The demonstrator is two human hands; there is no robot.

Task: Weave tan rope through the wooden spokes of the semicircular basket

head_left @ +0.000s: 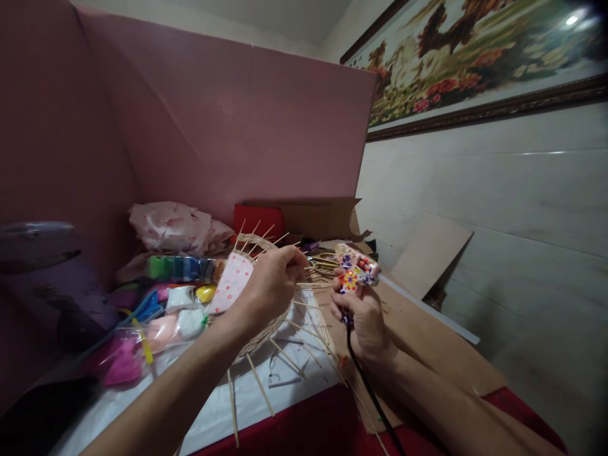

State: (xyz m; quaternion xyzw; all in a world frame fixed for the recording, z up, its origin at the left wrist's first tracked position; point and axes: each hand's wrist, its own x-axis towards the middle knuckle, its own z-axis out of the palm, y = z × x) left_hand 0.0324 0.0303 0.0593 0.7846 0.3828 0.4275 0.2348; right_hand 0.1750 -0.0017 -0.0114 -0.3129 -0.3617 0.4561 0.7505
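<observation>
My right hand [365, 320] is wrapped round the handle of a flower-patterned glue gun [352, 278], its black cord trailing down past my wrist. To the left, my left hand [278, 278] is closed in a pinch above a round woven piece [266, 330] with thin sticks poking out all round its edge. Whatever those fingertips hold, if anything, is hidden. A white panel with pink dots [232, 283] stands on the woven piece, partly covered by my left wrist. Loose thin sticks [325, 329] lie between the two hands.
Packets of coloured clay [183, 268] and a pink bag [124, 361] lie on the left. Crumpled pinkish wrapping [180, 227] sits behind them. Cardboard [427, 335] covers the right side, and a board [430, 256] leans on the wall. White paper [213, 415] lies over red cloth [294, 425].
</observation>
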